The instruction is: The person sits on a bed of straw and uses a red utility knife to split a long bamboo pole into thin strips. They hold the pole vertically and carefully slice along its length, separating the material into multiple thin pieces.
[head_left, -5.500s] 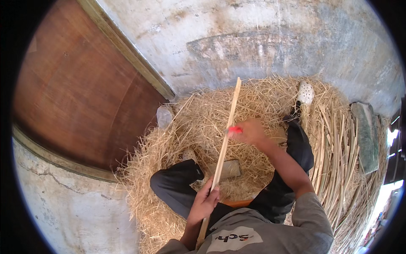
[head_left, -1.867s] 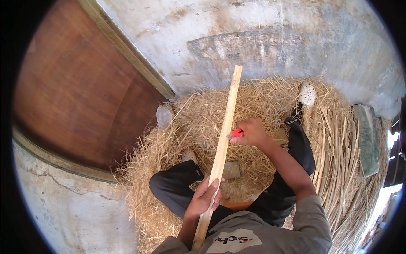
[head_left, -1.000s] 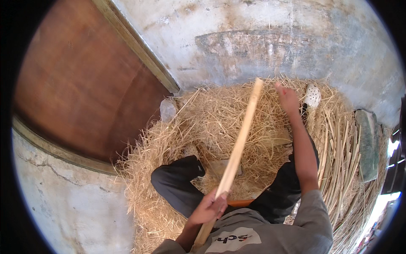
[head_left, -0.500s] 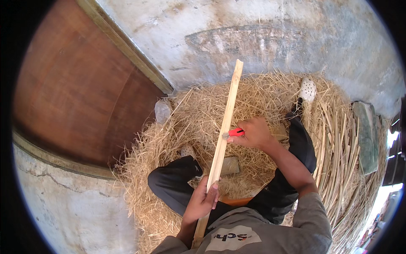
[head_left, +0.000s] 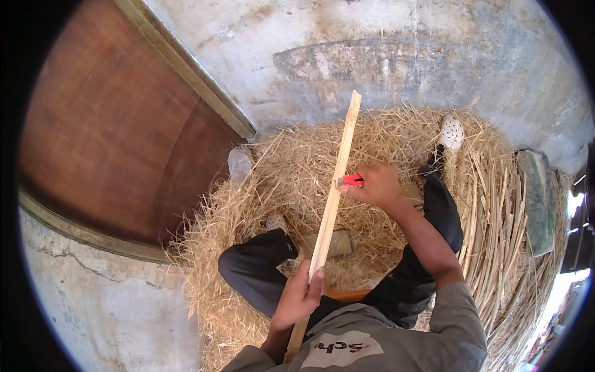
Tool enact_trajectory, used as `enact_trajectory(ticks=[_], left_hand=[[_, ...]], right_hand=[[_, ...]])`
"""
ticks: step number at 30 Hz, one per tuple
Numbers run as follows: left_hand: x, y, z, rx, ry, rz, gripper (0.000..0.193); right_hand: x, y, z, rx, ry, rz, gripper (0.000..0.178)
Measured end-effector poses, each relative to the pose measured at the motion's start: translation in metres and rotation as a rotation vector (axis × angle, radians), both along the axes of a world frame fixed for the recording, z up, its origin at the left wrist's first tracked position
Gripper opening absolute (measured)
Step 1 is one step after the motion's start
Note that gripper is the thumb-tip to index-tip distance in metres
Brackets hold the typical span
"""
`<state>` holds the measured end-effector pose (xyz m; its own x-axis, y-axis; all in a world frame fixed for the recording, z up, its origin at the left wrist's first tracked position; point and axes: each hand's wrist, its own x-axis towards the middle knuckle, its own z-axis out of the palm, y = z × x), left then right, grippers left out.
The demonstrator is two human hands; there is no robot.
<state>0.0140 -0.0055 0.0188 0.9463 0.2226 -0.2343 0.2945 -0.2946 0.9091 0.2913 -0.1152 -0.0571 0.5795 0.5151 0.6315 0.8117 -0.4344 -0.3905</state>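
A long pale strip of split bamboo or wood (head_left: 328, 223) slants up from my lap and points away from me. My left hand (head_left: 300, 299) is wrapped round its lower part, close to my body. In my right hand (head_left: 379, 186) is a red utility knife (head_left: 354, 180), gripped in closed fingers. The knife's short blade meets the strip around mid-length, and my right thumb lies close to its edge. The strip's far end stands out over the straw near the wall.
Loose straw-like shavings (head_left: 297, 167) cover the ground around my legs. A brick (head_left: 339, 243) lies between my feet. A bundle of thin strips (head_left: 493, 235) is at the right, beside a greenish slab (head_left: 538, 204). A brown door panel (head_left: 118, 124) and a stained wall (head_left: 396, 62) stand close by.
My right hand and the knife have moved a little farther up the strip, away from me. The strip's far end has shifted slightly right; my left hand keeps its hold.
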Motion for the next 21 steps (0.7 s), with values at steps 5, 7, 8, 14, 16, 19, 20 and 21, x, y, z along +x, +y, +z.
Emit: enact_trajectory(ticks=[5,7,8,14,16,19,20,21], left_hand=[[-0.002,0.001,-0.006,0.103,-0.017,-0.011,0.02],[-0.003,0.0,-0.006,0.133,-0.017,-0.009,0.019],[-0.003,0.0,-0.006,0.144,-0.011,-0.006,0.018],[-0.006,0.0,-0.007,0.185,-0.01,0.004,0.017],[-0.007,0.0,-0.007,0.213,0.023,-0.002,0.016],[-0.017,-0.004,-0.007,0.198,0.113,-0.013,0.016],[-0.022,-0.008,-0.008,0.124,0.127,-0.015,0.016],[-0.025,-0.008,-0.008,0.054,0.139,-0.01,0.016]], right_hand=[[0.007,0.002,-0.003,-0.053,-0.021,0.02,0.069],[0.013,0.002,-0.007,-0.074,0.002,0.016,0.07],[0.014,0.002,-0.009,-0.085,0.013,0.015,0.07],[0.019,0.007,-0.014,-0.073,0.008,0.036,0.07],[0.022,0.008,-0.013,-0.075,0.028,0.006,0.066],[0.065,-0.006,-0.017,-0.053,0.119,-0.176,0.062],[0.079,-0.013,-0.02,-0.042,0.159,-0.263,0.061],[0.079,-0.012,-0.02,-0.06,0.124,-0.256,0.06]])
